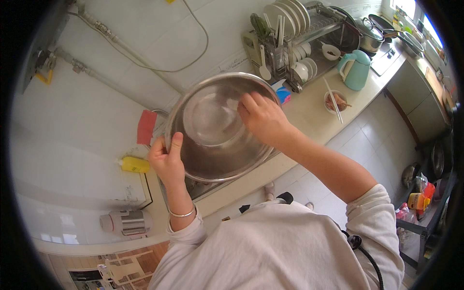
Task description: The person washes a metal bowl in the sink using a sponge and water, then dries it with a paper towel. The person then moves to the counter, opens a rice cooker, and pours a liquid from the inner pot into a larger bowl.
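A large stainless steel basin (217,156) is held tilted over the sink, its inside facing me. My left hand (168,157) grips the left rim, thumb on the inner side and fingers behind. My right hand (262,116) is over the right part of the basin, fingers curled near the inner wall; whether it holds anything I cannot tell. Most of the sink (197,190) is hidden below the basin. A red cloth (146,127) hangs beside the faucet, which is mostly covered by the basin.
Along the counter (308,119) stand a dish rack (319,30) with plates and bowls, a bowl of food (339,99) with chopsticks across it, and a teal kettle (357,70). A yellow bottle (135,164) and a white-and-silver appliance (127,222) are at the left.
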